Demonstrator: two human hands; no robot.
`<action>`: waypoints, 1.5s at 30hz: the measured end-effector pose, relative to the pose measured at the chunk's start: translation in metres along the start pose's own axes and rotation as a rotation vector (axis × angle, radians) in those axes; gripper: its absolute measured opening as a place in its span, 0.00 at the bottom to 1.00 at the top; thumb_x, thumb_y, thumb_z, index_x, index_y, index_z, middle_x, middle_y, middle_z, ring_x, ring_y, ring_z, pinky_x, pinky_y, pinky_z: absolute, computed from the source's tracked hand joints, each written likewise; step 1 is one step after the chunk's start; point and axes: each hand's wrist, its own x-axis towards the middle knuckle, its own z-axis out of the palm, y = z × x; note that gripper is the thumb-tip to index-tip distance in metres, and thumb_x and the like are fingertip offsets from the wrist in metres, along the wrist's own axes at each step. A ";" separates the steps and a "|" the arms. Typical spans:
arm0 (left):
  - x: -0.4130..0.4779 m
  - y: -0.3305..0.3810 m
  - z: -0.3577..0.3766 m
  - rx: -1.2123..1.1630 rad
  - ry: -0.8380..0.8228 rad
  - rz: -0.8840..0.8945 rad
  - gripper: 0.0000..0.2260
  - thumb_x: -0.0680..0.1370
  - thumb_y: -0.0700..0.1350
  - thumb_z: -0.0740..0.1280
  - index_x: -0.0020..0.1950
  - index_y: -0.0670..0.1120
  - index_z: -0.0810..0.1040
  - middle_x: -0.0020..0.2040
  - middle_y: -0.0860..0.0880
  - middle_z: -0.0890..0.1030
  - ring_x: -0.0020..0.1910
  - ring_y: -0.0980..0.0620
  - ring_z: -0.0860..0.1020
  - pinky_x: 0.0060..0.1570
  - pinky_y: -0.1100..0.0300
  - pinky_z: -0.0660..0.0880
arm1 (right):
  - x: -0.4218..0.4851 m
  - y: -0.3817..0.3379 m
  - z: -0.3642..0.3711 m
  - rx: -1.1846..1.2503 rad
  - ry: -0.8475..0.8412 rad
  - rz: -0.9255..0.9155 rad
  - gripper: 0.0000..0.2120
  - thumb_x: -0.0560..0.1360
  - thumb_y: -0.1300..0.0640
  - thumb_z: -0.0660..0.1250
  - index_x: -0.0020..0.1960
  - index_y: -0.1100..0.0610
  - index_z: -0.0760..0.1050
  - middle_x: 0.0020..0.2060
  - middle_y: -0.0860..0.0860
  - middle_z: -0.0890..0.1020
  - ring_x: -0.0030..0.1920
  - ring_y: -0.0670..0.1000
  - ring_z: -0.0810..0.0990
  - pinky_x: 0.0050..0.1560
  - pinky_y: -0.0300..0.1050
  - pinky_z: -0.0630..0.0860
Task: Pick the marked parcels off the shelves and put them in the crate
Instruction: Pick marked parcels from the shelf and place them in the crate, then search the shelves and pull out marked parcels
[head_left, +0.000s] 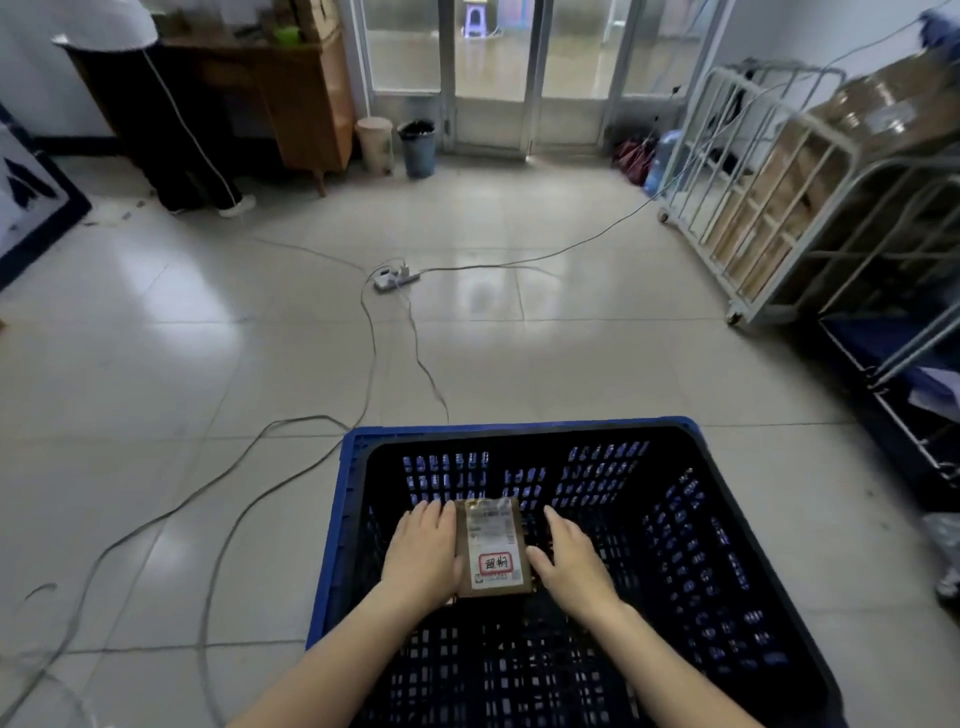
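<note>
A small brown cardboard parcel (493, 551) with a white label and a red-framed mark lies low inside the blue slatted crate (519, 427) at the bottom centre. My left hand (425, 553) rests flat against the parcel's left side, fingers around its edge. My right hand (569, 558) is at the parcel's right side, thumb touching its edge and fingers spread a little apart from it. Both forearms reach down into the crate.
Cables run across the tiled floor from a white power strip (396, 276) to the crate's left. A wheeled metal cage cart (753, 208) holding cardboard boxes stands at the right, with dark shelving (893, 395) nearer. A wooden desk, two bins and glass doors are at the back.
</note>
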 end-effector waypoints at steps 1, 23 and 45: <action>-0.006 0.002 -0.007 0.021 0.017 0.017 0.29 0.80 0.51 0.57 0.77 0.43 0.50 0.77 0.46 0.56 0.77 0.46 0.52 0.76 0.52 0.50 | -0.008 -0.005 -0.007 -0.040 0.023 -0.020 0.30 0.79 0.47 0.57 0.76 0.54 0.50 0.74 0.52 0.60 0.73 0.52 0.59 0.70 0.48 0.63; -0.173 0.066 -0.098 0.203 0.262 0.518 0.26 0.78 0.52 0.59 0.74 0.44 0.58 0.71 0.47 0.67 0.72 0.46 0.62 0.72 0.55 0.59 | -0.271 -0.029 -0.087 -0.359 0.509 0.115 0.29 0.78 0.43 0.56 0.75 0.57 0.56 0.72 0.52 0.65 0.71 0.52 0.64 0.70 0.47 0.62; -0.439 0.345 -0.040 0.173 0.266 1.159 0.21 0.79 0.52 0.59 0.70 0.48 0.64 0.67 0.49 0.71 0.68 0.48 0.67 0.65 0.56 0.65 | -0.681 0.126 -0.106 -0.311 0.857 0.730 0.28 0.78 0.43 0.55 0.74 0.55 0.58 0.71 0.52 0.66 0.69 0.53 0.65 0.68 0.47 0.63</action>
